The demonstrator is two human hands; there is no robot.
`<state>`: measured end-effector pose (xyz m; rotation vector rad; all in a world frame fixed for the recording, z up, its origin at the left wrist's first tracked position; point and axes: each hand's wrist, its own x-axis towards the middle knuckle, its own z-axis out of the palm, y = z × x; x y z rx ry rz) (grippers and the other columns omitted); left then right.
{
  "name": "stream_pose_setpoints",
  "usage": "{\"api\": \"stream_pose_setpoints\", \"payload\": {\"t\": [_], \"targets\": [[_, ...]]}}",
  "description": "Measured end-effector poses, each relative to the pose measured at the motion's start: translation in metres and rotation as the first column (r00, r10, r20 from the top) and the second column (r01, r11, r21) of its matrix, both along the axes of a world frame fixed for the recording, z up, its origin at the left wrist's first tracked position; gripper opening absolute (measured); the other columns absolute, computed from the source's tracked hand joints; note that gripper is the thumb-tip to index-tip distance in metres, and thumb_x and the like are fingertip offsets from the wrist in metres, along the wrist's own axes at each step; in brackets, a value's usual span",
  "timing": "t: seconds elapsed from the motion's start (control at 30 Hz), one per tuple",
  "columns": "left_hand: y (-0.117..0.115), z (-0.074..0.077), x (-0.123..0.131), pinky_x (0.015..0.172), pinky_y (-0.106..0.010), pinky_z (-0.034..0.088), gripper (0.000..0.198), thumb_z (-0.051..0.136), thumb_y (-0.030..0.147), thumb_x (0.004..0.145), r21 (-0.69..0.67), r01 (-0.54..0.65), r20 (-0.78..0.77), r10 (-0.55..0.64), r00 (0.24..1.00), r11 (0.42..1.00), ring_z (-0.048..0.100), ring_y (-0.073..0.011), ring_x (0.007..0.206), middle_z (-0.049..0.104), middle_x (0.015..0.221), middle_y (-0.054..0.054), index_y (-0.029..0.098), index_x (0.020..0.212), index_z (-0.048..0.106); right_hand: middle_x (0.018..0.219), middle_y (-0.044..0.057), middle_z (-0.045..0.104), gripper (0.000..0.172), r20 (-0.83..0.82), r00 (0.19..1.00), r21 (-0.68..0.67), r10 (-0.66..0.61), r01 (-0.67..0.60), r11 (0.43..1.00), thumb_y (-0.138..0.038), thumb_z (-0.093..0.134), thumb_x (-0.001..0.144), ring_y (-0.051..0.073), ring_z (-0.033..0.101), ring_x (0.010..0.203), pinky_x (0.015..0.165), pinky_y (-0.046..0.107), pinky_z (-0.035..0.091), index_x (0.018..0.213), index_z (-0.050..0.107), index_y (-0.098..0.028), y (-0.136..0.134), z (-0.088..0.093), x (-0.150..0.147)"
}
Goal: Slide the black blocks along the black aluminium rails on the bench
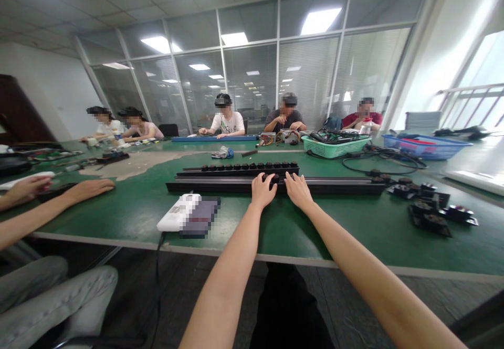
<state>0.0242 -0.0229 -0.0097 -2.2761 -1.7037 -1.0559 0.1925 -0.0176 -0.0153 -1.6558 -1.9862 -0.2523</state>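
A long black rail (212, 186) lies across the green table in front of me. My left hand (263, 190) is on its middle, fingers curled around a small black part (272, 178) at the rail's top. Close on the other side of that part, my right hand (299, 190) grips the rail with bent fingers. The part's details are too small and partly covered by my fingers. Just behind lies a second, shorter black rail (189, 171) with a row of black round pieces (244, 166) along it.
Loose black components (429, 215) lie at the right. A white device (173, 217) with a cable is at the left front. A green basket (334, 148) and a blue basket (427, 147) stand farther back. A neighbour's hand (88, 189) rests at the left; several people sit opposite.
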Motion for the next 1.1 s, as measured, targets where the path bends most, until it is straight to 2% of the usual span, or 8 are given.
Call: {"api": "stream_pose_setpoints", "payload": {"t": [0.17,0.27,0.6,0.87,1.1], "targets": [[0.0,0.0,0.0,0.124,-0.045,0.034,0.045,0.061,0.035,0.1,-0.003,-0.005,0.001,0.005,1.0,1.0,0.049,-0.0293,0.143,0.052,0.151,-0.014,0.025,0.144,0.063,0.154,0.019,0.057,0.048,-0.127,0.992,-0.006,-0.001,0.001,1.0,-0.027,0.037,0.109,0.027,0.056,0.139,0.116,0.039,0.042,0.15,0.06,-0.016,-0.001,0.007,0.0],[-0.001,0.0,0.001,0.123,-0.045,0.034,0.045,0.061,0.036,0.1,-0.008,-0.009,-0.003,0.009,1.0,1.0,0.049,-0.0291,0.143,0.052,0.151,-0.014,0.026,0.144,0.063,0.155,0.016,0.056,0.046,-0.182,0.983,-0.019,-0.012,0.009,1.0,-0.023,0.039,0.108,0.026,0.057,0.139,0.112,0.036,0.047,0.147,0.064,-0.018,-0.004,0.011,-0.001],[-0.002,0.001,0.001,0.123,-0.045,0.034,0.044,0.062,0.036,0.1,-0.006,-0.01,0.005,0.01,1.0,1.0,0.049,-0.0288,0.143,0.052,0.151,-0.013,0.026,0.143,0.062,0.156,0.013,0.056,0.045,-0.223,0.974,-0.034,-0.043,0.036,0.999,-0.019,0.04,0.107,0.026,0.06,0.137,0.109,0.037,0.051,0.144,0.066,-0.021,-0.01,0.014,-0.001],[-0.004,0.003,0.0,0.124,-0.045,0.033,0.045,0.061,0.036,0.1,-0.022,-0.006,-0.006,0.006,1.0,1.0,0.048,-0.0291,0.144,0.051,0.152,-0.014,0.025,0.144,0.062,0.152,0.012,0.06,0.042,-0.29,0.956,-0.026,-0.043,0.037,0.999,-0.02,0.043,0.106,0.024,0.06,0.136,0.112,0.035,0.049,0.138,0.071,-0.021,-0.005,0.012,-0.001],[-0.003,0.001,0.0,0.123,-0.045,0.034,0.046,0.062,0.037,0.1,-0.018,-0.015,-0.005,0.014,1.0,1.0,0.048,-0.0294,0.144,0.052,0.152,-0.014,0.026,0.144,0.062,0.144,0.015,0.066,0.044,-0.287,0.957,0.032,-0.051,0.063,0.998,-0.016,0.041,0.102,0.025,0.062,0.133,0.11,0.035,0.049,0.132,0.074,-0.018,0.002,0.007,0.003]]}}
